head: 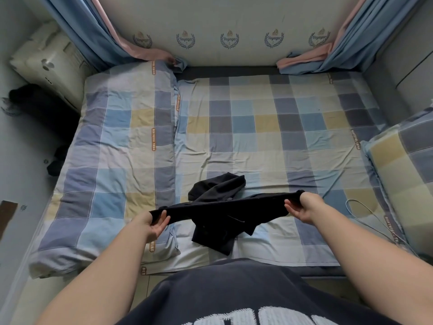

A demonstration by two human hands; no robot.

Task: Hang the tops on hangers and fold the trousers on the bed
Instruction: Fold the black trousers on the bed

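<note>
A black garment (220, 214) hangs stretched between my two hands just above the checked bed sheet (269, 127). My left hand (155, 222) pinches its left end, and my right hand (301, 207) grips its right end. The cloth sags in the middle, and one part trails onto the sheet near the bed's front edge. Another bunched part of black cloth (218, 186) lies on the sheet just behind; whether it is the same garment I cannot tell. No hanger is in view.
A folded checked quilt (112, 160) covers the bed's left side. A checked pillow (405, 174) sits at the right edge, with a thin cable (365, 209) beside it. Blue and pink curtains (98, 31) hang at both far corners. Dark items (42, 106) lie on the floor at left.
</note>
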